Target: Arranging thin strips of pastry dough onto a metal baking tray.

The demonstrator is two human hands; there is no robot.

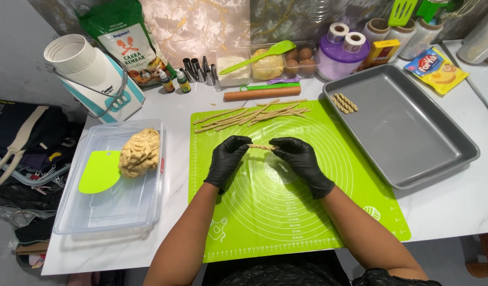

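Both my hands wear black gloves and hover over a green silicone mat (307, 212). Between them stretches a short twisted dough stick (261, 146). My left hand (226, 159) pinches its left end and my right hand (302, 161) pinches its right end. Several thin dough strips (252, 115) lie across the far part of the mat. A grey baking tray (413, 143) to the right holds two twisted sticks (345, 103) in its far left corner.
A clear plastic box (95, 212) at left holds a dough lump (139, 152) and a green scraper (99, 172). Behind the mat lie a wooden rolling pin (262, 94), piping tips, small bottles, a flour bag (125, 39), a white grinder (93, 74), eggs and containers.
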